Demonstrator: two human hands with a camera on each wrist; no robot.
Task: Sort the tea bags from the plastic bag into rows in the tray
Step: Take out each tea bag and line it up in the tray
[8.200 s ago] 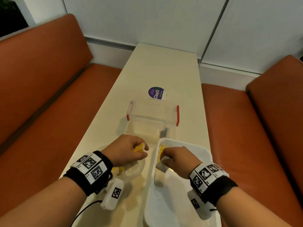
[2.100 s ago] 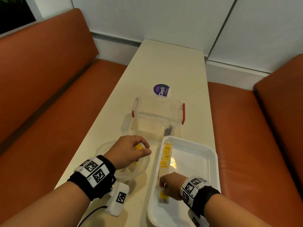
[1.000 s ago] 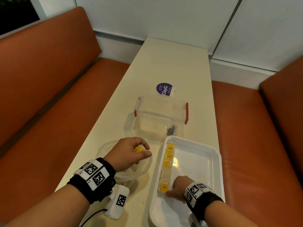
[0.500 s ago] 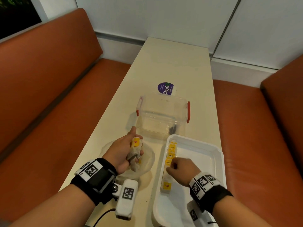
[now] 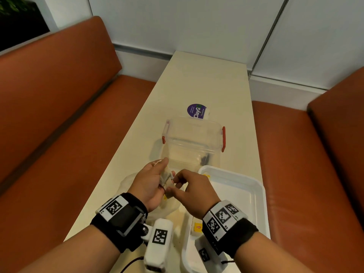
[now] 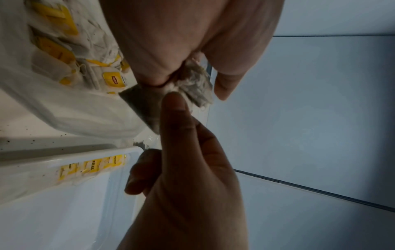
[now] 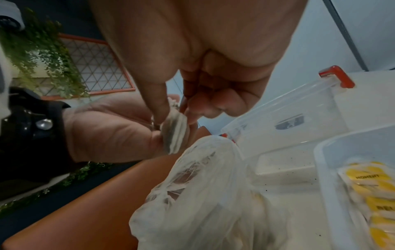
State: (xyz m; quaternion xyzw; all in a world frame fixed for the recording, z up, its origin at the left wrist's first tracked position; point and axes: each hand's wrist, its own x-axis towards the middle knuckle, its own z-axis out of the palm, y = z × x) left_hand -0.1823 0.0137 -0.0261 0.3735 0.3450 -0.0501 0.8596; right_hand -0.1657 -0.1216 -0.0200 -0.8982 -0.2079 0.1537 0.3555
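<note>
Between two rust-orange upholstered benches a long cream table [image 5: 206,79] is seen, running away to a pale panelled wall.

Above its near end a small clump of pale paper tea bags [image 5: 166,176] is held in the air, clear of both bag and tray. It is gripped by the left hand [image 5: 150,184], fingers curled round it. The right hand [image 5: 192,191] is brought against it, thumb and forefinger closed on the clump's edge as if one bag is being picked off; whether a single bag has been separated cannot be told.

Below the hands a crumpled clear plastic bag [image 7: 205,194] is seen lying on the table, with many yellow-tagged tea bags left inside, as the left wrist view shows. Just to its right a white rectangular plastic tray [image 5: 258,194] is set. One row of yellow-tagged tea bags [image 7: 371,191] is laid along its left wall. The remaining floor is bare, so the work is judged to be at an early stage, with several rows left.

Beyond the tray a clear plastic storage box with red clips [image 5: 194,142] is placed, close to the tray's far rim. Free room for moving is judged to lie over the tray's right part.
</note>
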